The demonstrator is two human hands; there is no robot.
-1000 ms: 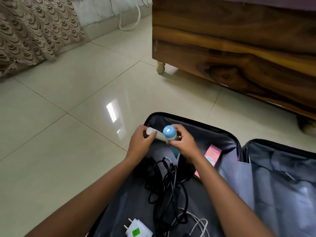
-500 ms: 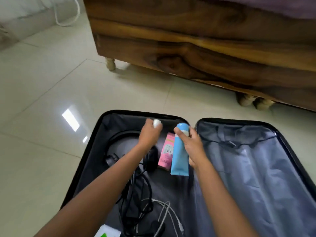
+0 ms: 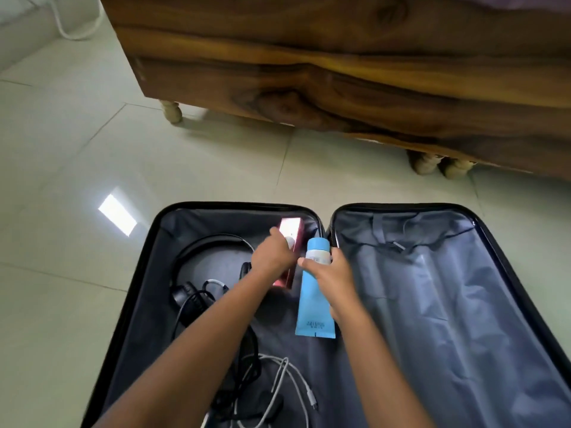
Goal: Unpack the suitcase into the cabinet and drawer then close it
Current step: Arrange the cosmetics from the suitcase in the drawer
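Open suitcase lying flat on the tiled floor beside a wooden bed frame. Right hand grasps a blue tube over the left half. Left hand, curled round a small white item, touches the pink box. Headphones and cables lie alongside.

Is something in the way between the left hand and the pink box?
Nothing visible lies between them: the left hand is right over the pink box. It seems to hold a small white thing at its fingers, though. The headphones lie off to the side.
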